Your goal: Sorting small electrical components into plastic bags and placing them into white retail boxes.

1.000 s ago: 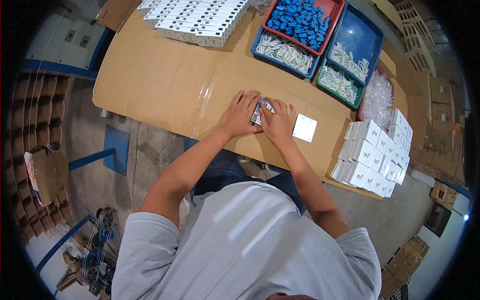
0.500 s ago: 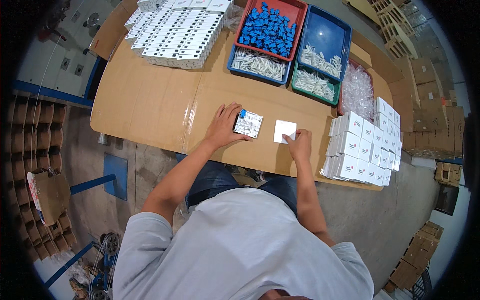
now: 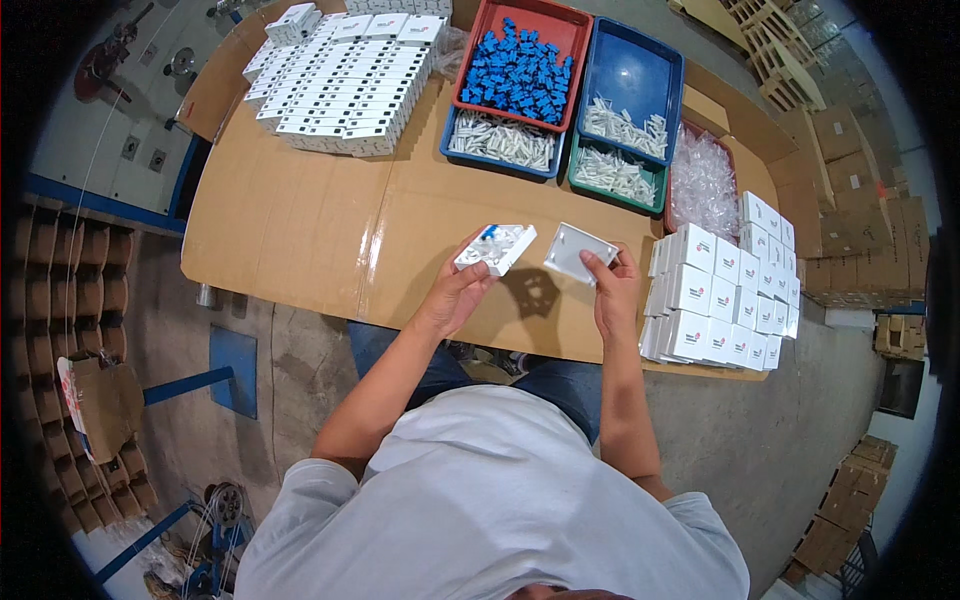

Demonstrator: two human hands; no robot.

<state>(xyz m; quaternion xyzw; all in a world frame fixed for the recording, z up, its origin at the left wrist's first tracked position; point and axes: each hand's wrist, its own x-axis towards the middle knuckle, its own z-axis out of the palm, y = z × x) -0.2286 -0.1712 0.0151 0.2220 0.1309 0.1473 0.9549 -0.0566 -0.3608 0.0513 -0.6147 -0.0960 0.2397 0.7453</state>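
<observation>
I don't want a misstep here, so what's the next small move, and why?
Probably bring the white lid over the open white case: the right hand holds the lid apart from it, while the left hand holds the case, uncovered.

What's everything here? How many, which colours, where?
Case: one, white and blue, held left
Panel: one, white, held right
Table: one, brown, upper centre
Trays: five, red, blue, green, far side
Small parts: many, blue, upper red tray
Sticks: many, white, blue and green trays
Plastic: uncounted, clear, rightmost tray
Boxes: many, white, left and right
Cartons: several, brown, far right
Machinery: uncounted, dark, lower left
Left fingers: several, bare, on case
Right fingers: several, bare, on panel
</observation>
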